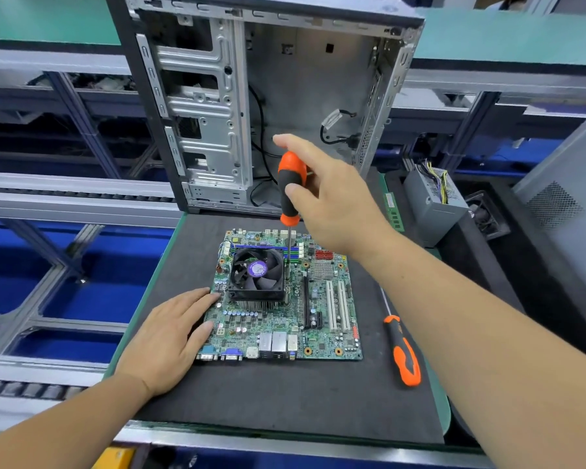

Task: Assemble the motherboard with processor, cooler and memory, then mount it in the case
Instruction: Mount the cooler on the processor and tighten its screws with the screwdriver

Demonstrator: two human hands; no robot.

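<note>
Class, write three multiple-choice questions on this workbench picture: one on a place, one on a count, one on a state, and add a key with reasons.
1. Where does the spare orange-and-black screwdriver lie?
A. on the dark mat, right of the green motherboard
B. inside the open grey metal computer case
C. on top of the black cooler fan

2. How many orange-and-black screwdrivers are in view?
A. one
B. two
C. three

3. What is the left hand doing?
A. gripping a cable
B. lying flat on the motherboard's left edge
C. lifting the fan

Key: 1 A, it lies on the mat beside the board; 2 B, one lies there and the right hand holds the upright screwdriver by the cooler; 3 B, its fingers are straight on the board.
</note>
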